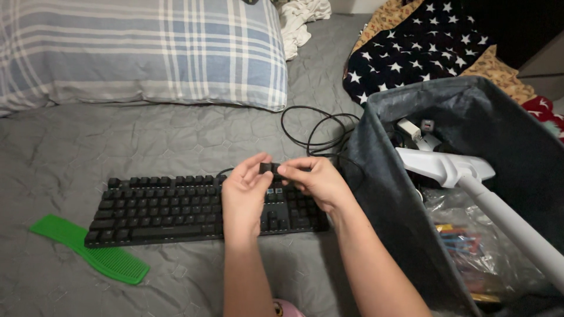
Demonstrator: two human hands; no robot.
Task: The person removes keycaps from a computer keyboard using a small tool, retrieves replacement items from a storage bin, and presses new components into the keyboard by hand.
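Bedsheet (176, 141), grey, bears keyboard (158, 208); left hand (245, 194) and right hand (317, 179) pinch a keycap (269, 168)

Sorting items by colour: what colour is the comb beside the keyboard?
Bright green comb, left of the black keyboard; head view.

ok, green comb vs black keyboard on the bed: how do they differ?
The green comb is bright green, smaller and lies at a slant; the black keyboard is black, far longer and lies level across the view. The comb lies apart from both hands; the left hand and right hand hover over the keyboard, pinching a small black piece. Both rest flat on the grey bedspread.
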